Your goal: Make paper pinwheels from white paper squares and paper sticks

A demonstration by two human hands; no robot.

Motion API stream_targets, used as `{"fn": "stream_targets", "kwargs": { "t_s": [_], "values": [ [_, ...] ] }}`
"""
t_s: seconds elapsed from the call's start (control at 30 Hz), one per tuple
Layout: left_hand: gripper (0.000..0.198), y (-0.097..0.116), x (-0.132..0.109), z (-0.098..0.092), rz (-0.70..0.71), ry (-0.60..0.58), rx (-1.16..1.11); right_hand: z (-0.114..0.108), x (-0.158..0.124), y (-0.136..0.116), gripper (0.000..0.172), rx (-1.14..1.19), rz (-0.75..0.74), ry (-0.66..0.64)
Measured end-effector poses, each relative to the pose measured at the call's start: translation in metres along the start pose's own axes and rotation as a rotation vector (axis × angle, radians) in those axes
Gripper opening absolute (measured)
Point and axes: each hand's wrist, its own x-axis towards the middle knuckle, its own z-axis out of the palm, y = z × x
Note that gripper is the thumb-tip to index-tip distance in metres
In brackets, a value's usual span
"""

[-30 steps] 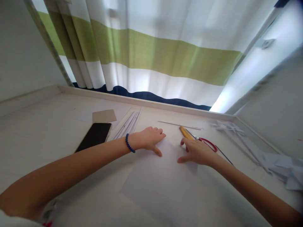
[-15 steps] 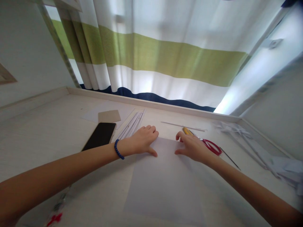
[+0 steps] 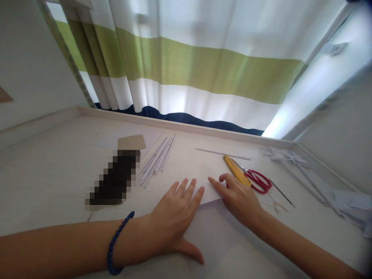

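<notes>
A white sheet of paper (image 3: 215, 228) lies in front of me with a folded-over flap at its far end. My left hand (image 3: 178, 215) rests flat across the paper's left part, its fingers stretched out and its thumb apart; a blue braided bracelet is on that wrist. At the far right of the flap is my right hand (image 3: 238, 197), its thumb laid along the fold and its other fingers curled. Just beyond the right hand lie a yellow utility knife (image 3: 234, 169) and red-handled scissors (image 3: 260, 181).
Several thin white paper sticks (image 3: 159, 159) lie left of centre. A blurred dark phone (image 3: 114, 180) and a grey-brown card (image 3: 131, 142) are farther left. A thin rod (image 3: 222, 153) lies at the back. Paper scraps (image 3: 328, 201) cover the right side, below the curtain (image 3: 203, 66).
The far end of the paper has been folded toward me. My left hand has moved nearer and flattened out; my right hand has shifted slightly nearer along the fold.
</notes>
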Motion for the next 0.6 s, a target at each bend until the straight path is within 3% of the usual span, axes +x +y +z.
{"fn": "stream_targets", "kwargs": {
  "t_s": [0.17, 0.3, 0.47, 0.6],
  "values": [
    [0.113, 0.006, -0.006, 0.013, -0.014, -0.039, -0.083, -0.005, -0.005, -0.001, 0.035, 0.037, -0.078, -0.012],
    [0.111, 0.002, -0.005, 0.013, 0.019, -0.068, -0.123, -0.012, -0.014, 0.011, 0.056, 0.113, -0.221, -0.086],
    [0.103, -0.015, 0.002, 0.004, 0.191, -0.099, -0.06, -0.016, -0.031, 0.031, 0.073, 0.233, -0.332, -0.256],
    [0.079, -0.031, 0.008, -0.004, 0.319, -0.086, 0.033, -0.012, -0.04, 0.035, 0.069, 0.27, -0.302, -0.338]
  ]
}}
